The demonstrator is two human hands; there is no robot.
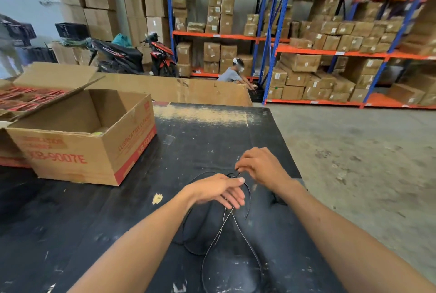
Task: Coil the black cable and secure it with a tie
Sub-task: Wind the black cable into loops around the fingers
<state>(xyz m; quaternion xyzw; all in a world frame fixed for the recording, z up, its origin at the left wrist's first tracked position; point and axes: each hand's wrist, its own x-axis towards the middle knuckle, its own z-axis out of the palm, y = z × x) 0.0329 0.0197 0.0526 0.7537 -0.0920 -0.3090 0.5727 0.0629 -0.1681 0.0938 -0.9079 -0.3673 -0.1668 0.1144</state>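
Observation:
The black cable (213, 243) lies in loose loops on the black table (118, 222), hard to tell from the dark top. My left hand (219, 190) rests over the upper part of the loops, thumb and fingers closed on the strands where they gather. My right hand (260, 167) is just right of it, fingertips pinched on a thin black piece at that same spot; whether that piece is a tie or the cable's end I cannot tell. One long loop hangs toward me, past the table's near edge.
An open cardboard box (82, 148) with red print stands on the table at left. More cartons lie behind it. The table's right edge drops to a concrete floor (365, 163). Shelving with boxes, parked motorbikes (132, 56) and a crouching person (233, 73) are far behind.

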